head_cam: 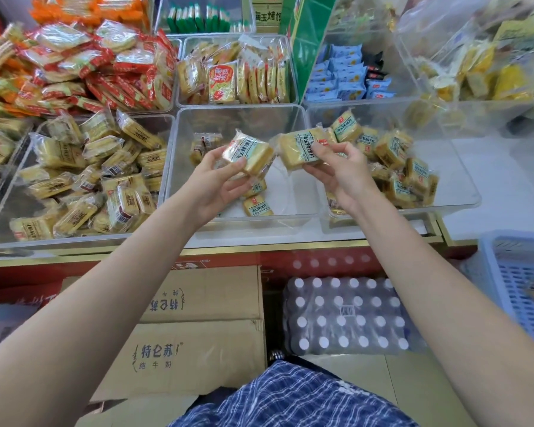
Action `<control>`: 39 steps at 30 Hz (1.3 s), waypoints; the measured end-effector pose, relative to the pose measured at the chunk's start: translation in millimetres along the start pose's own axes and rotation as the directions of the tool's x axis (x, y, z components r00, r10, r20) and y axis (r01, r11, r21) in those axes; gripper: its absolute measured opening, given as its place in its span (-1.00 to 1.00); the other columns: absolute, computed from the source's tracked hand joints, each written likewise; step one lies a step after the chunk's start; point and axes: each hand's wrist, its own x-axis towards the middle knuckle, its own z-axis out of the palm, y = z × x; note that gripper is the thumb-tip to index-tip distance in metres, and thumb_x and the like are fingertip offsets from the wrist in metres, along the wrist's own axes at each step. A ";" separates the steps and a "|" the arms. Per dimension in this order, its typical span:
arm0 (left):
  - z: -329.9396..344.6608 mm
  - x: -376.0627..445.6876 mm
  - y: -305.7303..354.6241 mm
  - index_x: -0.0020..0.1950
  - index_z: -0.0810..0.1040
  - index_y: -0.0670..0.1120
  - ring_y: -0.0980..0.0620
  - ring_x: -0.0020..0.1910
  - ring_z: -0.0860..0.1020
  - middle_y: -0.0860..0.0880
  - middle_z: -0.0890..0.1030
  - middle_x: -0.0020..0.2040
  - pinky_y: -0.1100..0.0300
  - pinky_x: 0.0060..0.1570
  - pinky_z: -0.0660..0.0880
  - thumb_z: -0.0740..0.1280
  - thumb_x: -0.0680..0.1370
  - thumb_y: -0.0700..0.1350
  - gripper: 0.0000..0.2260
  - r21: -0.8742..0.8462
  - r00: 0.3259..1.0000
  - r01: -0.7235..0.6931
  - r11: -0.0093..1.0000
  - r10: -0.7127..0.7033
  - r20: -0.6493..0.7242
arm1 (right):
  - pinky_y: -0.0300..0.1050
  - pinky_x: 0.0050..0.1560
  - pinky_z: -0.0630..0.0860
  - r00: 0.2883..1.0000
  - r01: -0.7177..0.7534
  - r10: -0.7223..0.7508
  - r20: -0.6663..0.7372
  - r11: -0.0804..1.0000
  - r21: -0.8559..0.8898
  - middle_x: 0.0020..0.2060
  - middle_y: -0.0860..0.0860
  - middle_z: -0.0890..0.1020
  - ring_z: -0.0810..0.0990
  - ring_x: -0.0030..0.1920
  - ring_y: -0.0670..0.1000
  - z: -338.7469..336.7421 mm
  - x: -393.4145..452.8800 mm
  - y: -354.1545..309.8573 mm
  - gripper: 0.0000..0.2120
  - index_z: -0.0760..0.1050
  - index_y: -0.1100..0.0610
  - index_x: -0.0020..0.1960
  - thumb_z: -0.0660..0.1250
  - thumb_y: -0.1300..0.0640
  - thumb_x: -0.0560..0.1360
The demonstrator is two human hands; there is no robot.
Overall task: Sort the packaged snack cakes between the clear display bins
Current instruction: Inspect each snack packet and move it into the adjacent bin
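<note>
My left hand (pixel 218 177) grips a yellow snack cake pack with a pale green label (pixel 249 152), held above the middle clear bin (pixel 179 167). My right hand (pixel 341 171) pinches a second pack of the same kind (pixel 302 146) just to its right. The two packs are close together over the middle bin. That bin holds only a few packs, some near its front (pixel 257 205) and some at its back left (pixel 204 145). The right clear bin (pixel 463 195) holds a heap of the same green-label packs (pixel 395 158). The left clear bin (pixel 7 229) is filled with yellow packs (pixel 84 171).
Behind are bins of red-wrapped snacks (pixel 84 69), orange-label cakes (pixel 235 75) and blue packs (pixel 342 75). Below the counter edge stand cardboard boxes (pixel 198 328) and a shrink-wrapped case of bottles (pixel 346 315). A blue plastic basket (pixel 518 282) sits at the right.
</note>
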 end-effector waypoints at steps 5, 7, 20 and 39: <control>24.0 9.1 -6.6 0.24 0.31 -0.01 -0.04 -0.12 0.65 -0.16 0.57 0.10 0.15 -0.17 0.63 0.28 0.55 -0.32 -0.65 0.109 1.000 -0.014 0.994 0.014 0.007 | -0.24 -0.25 0.58 0.993 0.036 -0.041 -0.113 0.999 -0.038 -0.14 0.12 0.64 0.68 -0.23 -0.01 -29.2 1.4 -6.9 -0.85 0.43 0.20 -0.16 0.40 0.33 0.46; 37.9 14.4 -13.3 0.25 0.32 -0.01 -0.02 -0.15 0.66 -0.16 0.57 0.10 0.19 -0.21 0.62 0.29 0.55 -0.30 -0.64 0.187 1.000 -0.009 0.982 0.008 0.009 | -0.22 -0.22 0.59 0.982 0.053 -0.065 -0.177 0.996 -0.071 -0.16 0.10 0.64 0.67 -0.21 -0.01 -46.7 2.2 -8.4 -0.86 0.46 0.19 -0.17 0.42 0.32 0.44; 112.4 46.4 -83.6 0.27 0.35 0.00 -0.16 -0.03 0.64 -0.31 0.50 0.17 0.09 -0.09 0.63 0.42 0.48 -0.22 -0.57 0.687 0.995 -0.077 0.722 0.016 0.095 | -0.18 -0.03 0.62 0.715 0.109 -0.053 -0.697 0.993 0.036 -0.13 0.06 0.58 0.63 -0.07 0.03 -153.1 29.9 -4.4 -0.89 0.48 0.22 -0.12 0.31 0.39 0.51; 106.3 79.9 -105.8 0.45 0.32 -0.05 -0.21 0.46 0.16 -0.14 0.27 0.48 -0.06 0.39 0.17 0.25 0.59 -0.16 -0.58 0.807 0.819 -0.404 -0.431 0.223 0.529 | -0.09 0.40 0.03 0.948 0.088 -0.315 -0.050 0.410 -0.908 0.39 0.08 0.37 0.20 0.41 0.11 -129.2 8.2 5.3 -0.62 0.61 0.09 0.13 0.14 0.40 0.52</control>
